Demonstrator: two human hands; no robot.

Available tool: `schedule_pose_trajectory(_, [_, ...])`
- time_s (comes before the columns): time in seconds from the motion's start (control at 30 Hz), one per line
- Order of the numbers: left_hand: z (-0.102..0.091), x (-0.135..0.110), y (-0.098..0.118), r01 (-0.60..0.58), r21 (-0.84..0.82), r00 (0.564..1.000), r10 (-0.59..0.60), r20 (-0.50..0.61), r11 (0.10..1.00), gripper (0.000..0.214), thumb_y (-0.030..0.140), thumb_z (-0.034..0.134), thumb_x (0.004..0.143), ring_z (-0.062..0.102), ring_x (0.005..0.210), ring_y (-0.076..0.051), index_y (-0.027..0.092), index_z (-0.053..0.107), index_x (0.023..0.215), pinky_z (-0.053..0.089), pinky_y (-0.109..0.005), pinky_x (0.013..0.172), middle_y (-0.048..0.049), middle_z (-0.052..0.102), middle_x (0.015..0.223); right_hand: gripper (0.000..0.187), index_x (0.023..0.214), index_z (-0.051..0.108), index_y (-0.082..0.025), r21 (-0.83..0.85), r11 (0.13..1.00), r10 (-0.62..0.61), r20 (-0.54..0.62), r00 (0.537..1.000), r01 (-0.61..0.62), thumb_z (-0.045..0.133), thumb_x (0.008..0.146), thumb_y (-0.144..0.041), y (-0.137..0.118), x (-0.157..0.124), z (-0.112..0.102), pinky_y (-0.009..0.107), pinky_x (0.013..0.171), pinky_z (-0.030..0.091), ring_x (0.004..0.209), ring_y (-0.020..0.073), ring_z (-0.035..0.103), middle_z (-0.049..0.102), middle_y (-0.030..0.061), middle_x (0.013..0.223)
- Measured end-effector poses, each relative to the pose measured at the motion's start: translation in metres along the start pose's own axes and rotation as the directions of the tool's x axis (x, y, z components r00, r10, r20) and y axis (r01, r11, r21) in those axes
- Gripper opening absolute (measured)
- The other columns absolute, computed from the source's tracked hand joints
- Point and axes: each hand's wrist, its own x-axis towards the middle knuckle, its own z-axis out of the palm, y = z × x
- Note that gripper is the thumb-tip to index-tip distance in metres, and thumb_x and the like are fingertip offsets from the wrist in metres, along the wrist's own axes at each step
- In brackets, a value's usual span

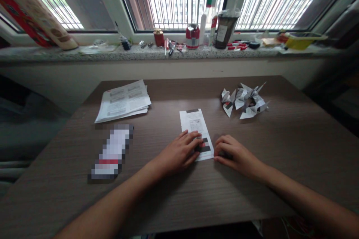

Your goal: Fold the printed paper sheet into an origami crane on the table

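Observation:
A narrow white printed sheet of paper [193, 119] lies on the table in front of me, its long axis pointing away and slightly left. It carries black blocks and a red patch, and looks folded lengthwise. My left hand [183, 149] rests palm down across its lower half, fingers outstretched. At the sheet's lower right corner is my right hand [235, 155], with curled fingers and the thumb tip against the paper's edge. Part of the print is hidden under the left fingers.
Folded paper shapes [251, 101] sit at the back right of the table [174, 201]. A stack of printed sheets [123, 101] lies back left, with a pixelated phone-like object [112, 153] nearer. The windowsill holds a red can [192, 37], a dark drink cup [224, 30] and small items.

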Motion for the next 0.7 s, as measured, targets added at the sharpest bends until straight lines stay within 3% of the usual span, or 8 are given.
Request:
schedule_pose_trajectory(0.2, [0.0, 0.0, -0.005, 0.019, 0.06, 0.999, -0.02, 0.026, 0.998, 0.054, 0.041, 0.052, 0.108, 0.032, 0.156, -0.03, 0.024, 0.039, 0.157, 0.024, -0.053, 0.13, -0.0126, 0.041, 0.164, 0.02, 0.117, 0.069, -0.027, -0.1, 0.992, -0.088, -0.134, 0.987, 0.075, 0.066, 0.098, -0.022, 0.008, 0.022, -0.001, 0.046, 0.096, 0.055, 0.114, 0.0273, 0.064, 0.069, 0.0104, 0.121])
schedule_pose_trajectory(0.5, [-0.003, -0.001, -0.008, 0.023, 0.068, 0.999, -0.026, 0.046, 0.997, 0.061, 0.046, 0.052, 0.108, 0.034, 0.155, -0.031, 0.026, 0.032, 0.162, 0.025, -0.054, 0.13, -0.0126, 0.039, 0.166, 0.033, 0.135, 0.064, -0.027, -0.151, 0.983, -0.119, -0.099, 0.988, 0.103, 0.062, 0.102, -0.025, 0.015, 0.033, 0.01, 0.052, 0.107, 0.053, 0.131, 0.0284, 0.061, 0.064, 0.0122, 0.142])
schedule_pose_trajectory(0.7, [-0.013, -0.005, -0.014, 0.082, 0.074, 0.996, -0.084, 0.019, 0.994, 0.058, 0.048, 0.057, 0.105, 0.035, 0.155, -0.031, 0.021, 0.043, 0.154, 0.024, -0.052, 0.131, -0.0143, 0.04, 0.165, 0.031, 0.131, 0.066, -0.026, -0.153, 0.983, -0.118, -0.116, 0.986, 0.1, 0.064, 0.101, -0.025, 0.02, 0.031, 0.014, 0.051, 0.106, 0.055, 0.13, 0.0282, 0.062, 0.065, 0.0127, 0.142])
